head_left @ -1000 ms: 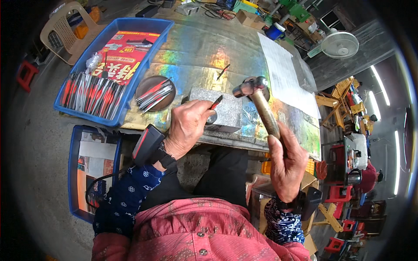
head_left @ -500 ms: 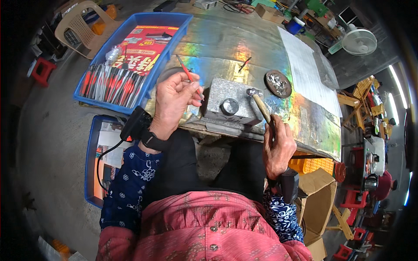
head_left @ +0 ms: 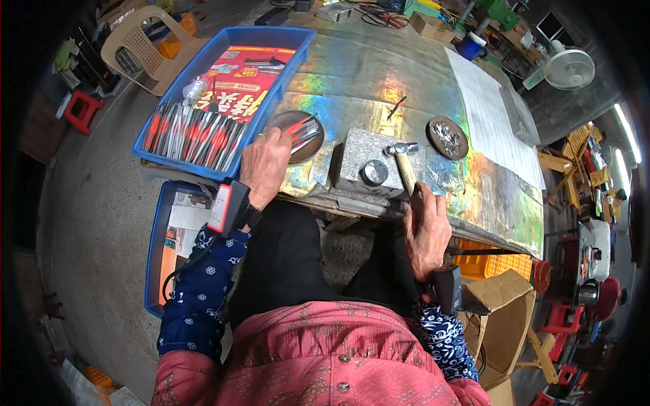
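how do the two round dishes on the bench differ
The left dish sits by the left hand and holds red and silver rods; the right dish sits apart from both hands and holds crumpled shiny scraps. The left one looks larger and browner, the right one greyer. Both are shallow, round and rest flat on the metal-covered bench.

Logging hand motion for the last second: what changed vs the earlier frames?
The left hand went from beside the metal block, pinching a red-tipped piece, out left to the round dish of such pieces. The right hand brought the hammer down from raised; its head now rests on the block. The hammer grip, the blue tray and the foil-covered table are unchanged.
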`<control>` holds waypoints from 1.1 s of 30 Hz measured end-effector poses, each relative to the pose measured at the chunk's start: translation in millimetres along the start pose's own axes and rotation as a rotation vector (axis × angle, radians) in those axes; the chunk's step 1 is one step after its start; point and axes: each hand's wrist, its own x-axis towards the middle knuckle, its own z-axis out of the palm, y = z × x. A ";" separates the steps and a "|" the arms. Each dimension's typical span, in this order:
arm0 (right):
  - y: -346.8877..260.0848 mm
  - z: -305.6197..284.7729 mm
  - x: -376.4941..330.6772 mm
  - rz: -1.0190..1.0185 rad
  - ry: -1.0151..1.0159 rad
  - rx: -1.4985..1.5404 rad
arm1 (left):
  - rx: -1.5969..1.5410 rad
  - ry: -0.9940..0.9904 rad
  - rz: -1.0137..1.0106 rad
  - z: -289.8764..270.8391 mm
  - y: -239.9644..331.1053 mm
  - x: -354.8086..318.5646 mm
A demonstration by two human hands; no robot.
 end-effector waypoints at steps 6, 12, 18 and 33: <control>-1.1 -2.7 1.7 0.003 -0.027 -0.001 | 0.137 -0.017 0.008 9.6 1.0 0.9; -1.6 -4.6 1.1 -0.014 -0.026 0.048 | -0.004 0.070 0.036 -14.9 4.8 -1.8; -2.5 -5.2 2.1 -0.017 -0.021 0.092 | 0.010 0.169 -0.234 -52.3 -42.0 0.2; -7.1 -11.1 4.2 0.010 -0.061 0.096 | -0.110 -0.177 -0.210 -38.8 -78.7 2.0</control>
